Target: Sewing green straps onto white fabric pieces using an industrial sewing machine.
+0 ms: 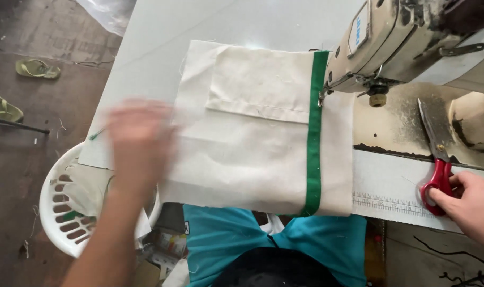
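I see a cream cloth piece (252,143) lying flat on the white sewing table (162,48). It has a pocket (260,85) on top and a green strip (314,133) running down its right side. The top end of the green strip sits right under the needle part of the sewing machine (390,37). The strip runs the whole way down the cloth, so I think that seam is sewn or almost sewn. I cannot see the stitches well enough to be sure.

My left hand (138,141) is over the left edge of the cloth. It is blurry, so I cannot tell if it is flat, loose or pinching the cloth.

My right hand (473,204) is off to the right, on the red handles of the scissors (437,170). The fingers touch the handles, and the blades point up the table. I think cutting the thread is what is left. The cloth is not cut free from the machine yet, as far as I can see.

A white plastic basket (66,212) with more cloth stands below the table on the left.
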